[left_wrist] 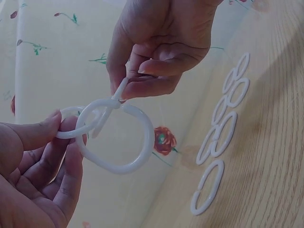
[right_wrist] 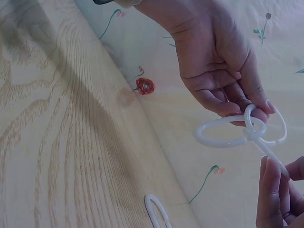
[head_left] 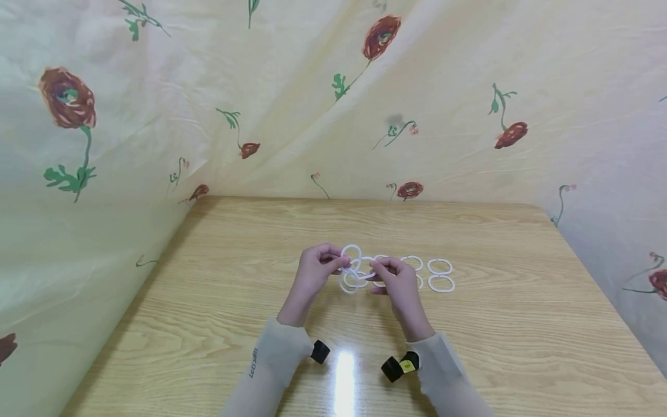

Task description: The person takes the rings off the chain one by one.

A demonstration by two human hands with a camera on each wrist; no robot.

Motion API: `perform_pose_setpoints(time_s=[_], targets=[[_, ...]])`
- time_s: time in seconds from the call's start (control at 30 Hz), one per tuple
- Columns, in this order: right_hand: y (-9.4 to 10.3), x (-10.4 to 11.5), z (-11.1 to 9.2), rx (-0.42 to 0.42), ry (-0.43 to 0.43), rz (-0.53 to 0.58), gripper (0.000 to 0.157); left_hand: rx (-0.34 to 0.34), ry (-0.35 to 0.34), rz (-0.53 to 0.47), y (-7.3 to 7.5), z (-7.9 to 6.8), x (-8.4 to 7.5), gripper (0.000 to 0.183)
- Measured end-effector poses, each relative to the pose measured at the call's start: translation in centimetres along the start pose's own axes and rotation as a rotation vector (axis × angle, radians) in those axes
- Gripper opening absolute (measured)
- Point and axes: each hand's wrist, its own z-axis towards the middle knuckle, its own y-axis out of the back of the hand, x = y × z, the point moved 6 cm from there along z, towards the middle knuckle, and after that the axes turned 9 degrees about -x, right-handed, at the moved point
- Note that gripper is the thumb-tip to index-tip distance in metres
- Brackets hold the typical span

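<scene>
Three white plastic C-shaped links are joined together between the two hands, held up above the wooden table. My left hand [head_left: 315,267] pinches one link [left_wrist: 71,135] between thumb and fingers. From the other side, my right hand [head_left: 398,281] pinches a second link [left_wrist: 122,87], seen nearly edge-on in the left wrist view. A third link [left_wrist: 149,137] hangs between the hands, its gap near the top, close to the right fingertips. In the right wrist view this link [right_wrist: 221,144] juts out below the left hand [right_wrist: 213,66].
More white links [head_left: 441,291] lie in two rows on the wooden table [head_left: 500,324], beneath and right of the hands. Floral cloth [head_left: 292,104] hangs behind the table and along its sides. Black wrist cameras [head_left: 392,369] sit by both sleeves.
</scene>
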Motion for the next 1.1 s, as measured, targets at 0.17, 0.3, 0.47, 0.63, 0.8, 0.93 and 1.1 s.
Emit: perform_pose_setpoints(time_s=[0.17,0.3,0.47,0.63,0.8,0.93,1.1], targets=[[-0.1,0.1,0.0,0.008,0.001,0.003,0.018,-0.002,-0.001,0.005,0.1,0.0,-0.2,0.011],[0.0,0.1,0.1,0.009,0.002,0.003,0.023,-0.012,0.001,0.005,0.2,0.0,-0.2,0.011],[0.1,0.2,0.1,0.006,0.007,0.012,0.025,-0.02,0.002,-0.004,0.2,0.1,-0.1,0.011],[0.3,0.3,0.3,-0.006,0.006,0.004,0.024,-0.017,-0.004,0.009,0.3,0.1,-0.1,0.012],[0.8,0.0,0.9,-0.025,-0.008,-0.023,0.025,-0.028,0.012,0.014,0.7,0.2,0.0,0.013],[1.0,-0.3,1.8,-0.025,-0.024,-0.069,0.03,-0.036,0.019,0.013,1.1,0.4,0.0,0.011],[1.0,-0.8,3.2,-0.009,-0.047,-0.098,0.031,-0.027,0.011,0.014,1.3,0.5,-0.1,0.011]])
